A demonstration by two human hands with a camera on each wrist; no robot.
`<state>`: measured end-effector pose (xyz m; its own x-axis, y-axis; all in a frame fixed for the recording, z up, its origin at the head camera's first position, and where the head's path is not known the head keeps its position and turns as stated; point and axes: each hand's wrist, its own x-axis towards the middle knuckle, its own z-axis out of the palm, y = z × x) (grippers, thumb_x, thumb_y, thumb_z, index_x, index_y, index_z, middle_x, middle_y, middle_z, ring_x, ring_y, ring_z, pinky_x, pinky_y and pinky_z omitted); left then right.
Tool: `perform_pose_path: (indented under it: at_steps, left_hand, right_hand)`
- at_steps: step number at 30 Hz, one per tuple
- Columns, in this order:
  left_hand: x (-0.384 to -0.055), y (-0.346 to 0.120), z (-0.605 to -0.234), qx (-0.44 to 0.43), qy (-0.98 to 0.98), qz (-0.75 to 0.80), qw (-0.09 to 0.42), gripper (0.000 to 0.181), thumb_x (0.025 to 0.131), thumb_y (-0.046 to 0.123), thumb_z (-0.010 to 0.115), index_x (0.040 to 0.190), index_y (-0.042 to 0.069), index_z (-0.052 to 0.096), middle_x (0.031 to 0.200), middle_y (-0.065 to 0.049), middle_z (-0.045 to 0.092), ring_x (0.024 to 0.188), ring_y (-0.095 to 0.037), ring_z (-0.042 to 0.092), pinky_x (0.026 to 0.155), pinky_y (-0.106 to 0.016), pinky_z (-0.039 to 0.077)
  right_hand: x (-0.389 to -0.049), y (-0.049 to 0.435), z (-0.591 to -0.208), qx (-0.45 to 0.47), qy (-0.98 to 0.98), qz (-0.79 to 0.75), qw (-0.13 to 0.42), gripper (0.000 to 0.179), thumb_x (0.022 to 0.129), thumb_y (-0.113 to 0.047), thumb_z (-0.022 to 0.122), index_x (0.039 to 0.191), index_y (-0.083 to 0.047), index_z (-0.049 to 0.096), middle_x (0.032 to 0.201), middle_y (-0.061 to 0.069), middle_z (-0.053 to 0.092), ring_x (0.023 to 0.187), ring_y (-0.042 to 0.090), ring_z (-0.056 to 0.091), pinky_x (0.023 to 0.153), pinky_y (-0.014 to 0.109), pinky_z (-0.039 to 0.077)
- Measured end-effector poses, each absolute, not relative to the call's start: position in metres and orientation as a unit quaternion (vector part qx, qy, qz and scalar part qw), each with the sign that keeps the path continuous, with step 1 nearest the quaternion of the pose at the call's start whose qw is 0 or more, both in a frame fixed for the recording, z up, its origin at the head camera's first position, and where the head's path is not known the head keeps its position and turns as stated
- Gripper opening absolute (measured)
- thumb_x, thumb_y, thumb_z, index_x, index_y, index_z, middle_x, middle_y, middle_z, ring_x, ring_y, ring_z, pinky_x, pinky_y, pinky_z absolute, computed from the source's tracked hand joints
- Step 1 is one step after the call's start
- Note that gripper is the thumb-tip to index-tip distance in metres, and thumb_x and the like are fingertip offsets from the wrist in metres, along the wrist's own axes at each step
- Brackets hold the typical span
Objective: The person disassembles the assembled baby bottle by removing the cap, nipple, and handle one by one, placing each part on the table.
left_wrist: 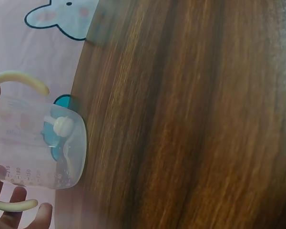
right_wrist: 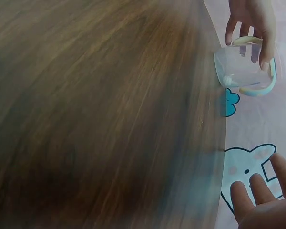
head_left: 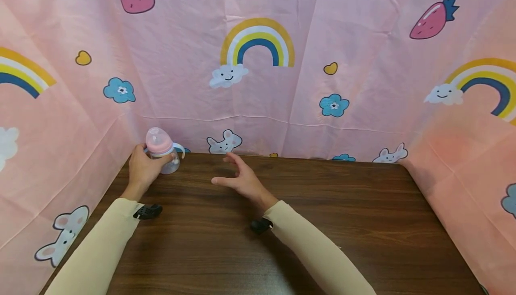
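Observation:
A clear baby bottle [head_left: 171,164] with a pink collar, a see-through dome cap and two pale curved handles stands upright at the table's far left corner. My left hand [head_left: 144,168] grips it round the body, thumb across the front. In the left wrist view, measuring marks and a white weighted straw end show through the bottle's wall [left_wrist: 43,143]. My right hand [head_left: 245,181] hovers over the table to the right of the bottle, fingers spread and holding nothing. The right wrist view shows its fingertips [right_wrist: 262,191] apart from the bottle.
The dark wooden table [head_left: 225,245] reaches back to a pink printed cloth [head_left: 181,84] hung behind it and along both sides. Black straps with small devices sit at the left wrist [head_left: 148,211] and right wrist [head_left: 262,226].

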<state>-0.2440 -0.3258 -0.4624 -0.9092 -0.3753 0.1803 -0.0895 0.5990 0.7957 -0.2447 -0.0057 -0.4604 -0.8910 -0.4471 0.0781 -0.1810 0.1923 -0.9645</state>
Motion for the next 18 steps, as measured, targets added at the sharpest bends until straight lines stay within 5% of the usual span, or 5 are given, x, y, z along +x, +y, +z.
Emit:
perform_pose_path:
  at_steps: [9, 14, 18]
  left_hand:
    - [-0.235, -0.315, -0.463, 0.104, -0.879, -0.429, 0.183, 0.096, 0.093, 0.038, 0.090, 0.158, -0.010, 0.039, 0.147, -0.034, 0.052, 0.135, -0.053, 0.052, 0.108, -0.068, 0.044]
    - [-0.230, -0.305, -0.467, 0.093, -0.881, -0.424, 0.186, 0.092, 0.092, 0.038, 0.090, 0.156, -0.008, 0.043, 0.144, -0.030, 0.055, 0.125, -0.046, 0.055, 0.099, -0.060, 0.045]
    - [-0.226, -0.295, -0.468, 0.084, -0.878, -0.434, 0.182, 0.091, 0.091, 0.036, 0.092, 0.155, -0.007, 0.044, 0.145, -0.029, 0.055, 0.131, -0.047, 0.055, 0.105, -0.063, 0.046]
  right_hand:
    - [-0.244, -0.017, -0.461, -0.206, 0.761, -0.603, 0.119, 0.089, 0.094, -0.030, 0.088, 0.169, -0.018, 0.042, 0.159, 0.000, 0.057, 0.153, 0.020, 0.046, 0.126, 0.054, 0.037]
    - [-0.241, -0.022, -0.461, -0.212, 0.756, -0.607, 0.120, 0.087, 0.096, -0.027, 0.087, 0.169, -0.014, 0.043, 0.160, 0.008, 0.057, 0.154, 0.031, 0.045, 0.125, 0.058, 0.036]
    - [-0.241, -0.025, -0.463, -0.212, 0.758, -0.605, 0.118, 0.084, 0.096, -0.025, 0.085, 0.167, -0.009, 0.044, 0.161, 0.016, 0.055, 0.154, 0.036, 0.045, 0.122, 0.058, 0.040]
